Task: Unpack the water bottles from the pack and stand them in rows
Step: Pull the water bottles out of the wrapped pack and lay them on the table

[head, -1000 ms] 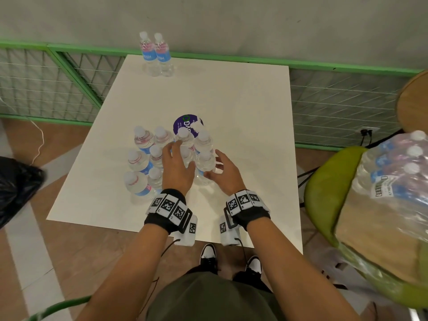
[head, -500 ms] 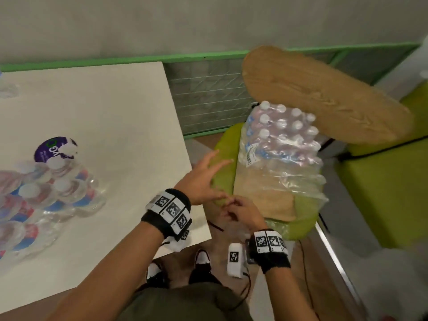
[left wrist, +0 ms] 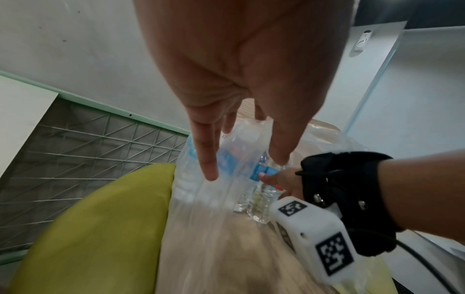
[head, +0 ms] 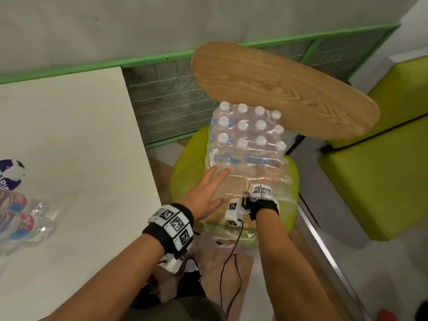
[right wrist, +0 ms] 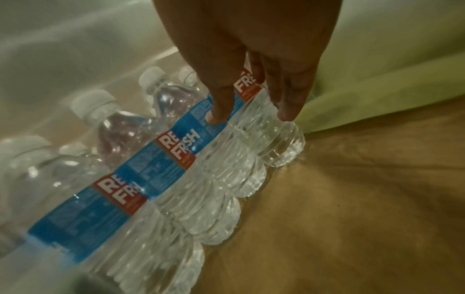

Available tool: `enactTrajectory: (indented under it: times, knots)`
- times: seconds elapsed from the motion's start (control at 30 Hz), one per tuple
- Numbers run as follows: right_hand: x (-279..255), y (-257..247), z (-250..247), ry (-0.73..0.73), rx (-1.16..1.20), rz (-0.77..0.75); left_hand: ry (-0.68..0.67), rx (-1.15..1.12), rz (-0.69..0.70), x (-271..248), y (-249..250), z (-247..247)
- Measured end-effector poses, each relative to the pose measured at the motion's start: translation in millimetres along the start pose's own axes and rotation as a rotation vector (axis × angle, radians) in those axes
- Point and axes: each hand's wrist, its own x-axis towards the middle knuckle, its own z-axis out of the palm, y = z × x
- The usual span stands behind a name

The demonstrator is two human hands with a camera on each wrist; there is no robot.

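From the head view, the pack [head: 245, 140] of water bottles sits on a green chair [head: 185, 172] beside the white worktop [head: 76, 158], its plastic wrap [head: 259, 181] loose and open at the near end. The left hand [head: 203, 193] lies flat on the wrap with fingers straight and spread, gripping nothing. The right hand [head: 257, 193] is mostly hidden under the plastic here, only its wrist band showing. The right wrist view fills that gap: inside the wrap, the right hand's fingertips [right wrist: 216, 117] reach down onto the end bottle [right wrist: 254, 119] in the front row, touching its blue label and ribbed side; whether the grip has closed round it I cannot tell. The left wrist view shows the left fingers [left wrist: 206, 165] extended over the plastic, with the right thumb touching a bottle label below. At the worktop's left edge stand unpacked bottles [head: 25, 223] in a cluster, partly cut off.
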Motion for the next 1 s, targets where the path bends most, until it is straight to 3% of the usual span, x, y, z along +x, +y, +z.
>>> enactTrajectory:
  times: [0.13,0.23,0.3,0.37,0.4,0.47,0.5,0.57,0.63,0.73,0.83,0.93,1.0]
  knots:
    - [8,14,8,-0.028,0.267,0.039,-0.011,-0.065,0.012,1,-4,-2]
    - [-1,25,18,0.008,0.192,0.065,-0.011,-0.108,0.015,4,-4,-5]
    - [-9,30,22,0.033,0.433,0.066,0.013,-0.117,0.011,6,-2,-5]
    - [-2,34,37,-0.019,0.89,0.071,0.111,-0.147,-0.015,5,1,-6]
    - [1,35,45,0.077,1.031,0.057,0.202,-0.151,-0.066,3,3,-6]
    - [-7,34,60,0.167,1.051,-0.018,0.339,-0.108,-0.225,-3,6,-6]
    - [-14,34,68,0.121,1.046,-0.091,0.318,-0.079,-0.309,-6,7,-6]
    - [-34,33,81,-0.039,1.034,-0.237,0.124,-0.09,-0.388,-12,4,1]
    - [-47,32,87,-0.152,1.007,-0.334,-0.049,-0.252,-0.338,-17,1,12]
    - [-48,27,81,-0.193,0.96,-0.397,-0.115,-0.404,-0.254,-15,-3,16]
    - [-34,32,60,-0.22,0.93,-0.358,-0.093,-0.404,-0.25,-6,-12,6]
    - [-2,34,29,-0.05,0.858,-0.064,-0.107,-0.34,-0.254,-1,-19,1]
    - [9,25,14,0.018,0.872,0.015,-0.132,-0.278,-0.262,0,-19,2]
